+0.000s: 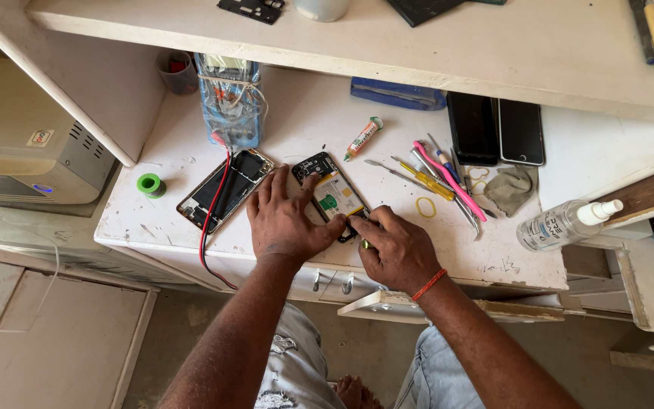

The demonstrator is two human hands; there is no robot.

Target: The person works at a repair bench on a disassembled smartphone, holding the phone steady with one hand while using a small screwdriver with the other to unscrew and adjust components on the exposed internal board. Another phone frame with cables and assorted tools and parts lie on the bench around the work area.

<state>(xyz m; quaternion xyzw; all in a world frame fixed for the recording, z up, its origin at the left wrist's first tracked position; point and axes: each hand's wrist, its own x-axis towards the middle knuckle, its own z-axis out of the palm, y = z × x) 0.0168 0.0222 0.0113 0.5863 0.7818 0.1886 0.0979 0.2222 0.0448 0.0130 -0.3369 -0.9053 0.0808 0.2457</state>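
Pressing flat, left hand (289, 220) steadies opened phone (332, 195) — right hand (395, 250) seemingly pinching its edge.

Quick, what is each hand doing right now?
Left hand: open, lying flat on the opened phone.
Right hand: closed on a small tool, its tip at the phone's lower end.

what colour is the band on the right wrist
Orange-red wrist band, clearest in the head view.

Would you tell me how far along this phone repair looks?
Done: the opened phone has its back off, insides exposed. In hand: the left hand pins it while the right hand works a small tool at its lower end. Left: closing it; a second open phone lies beside.
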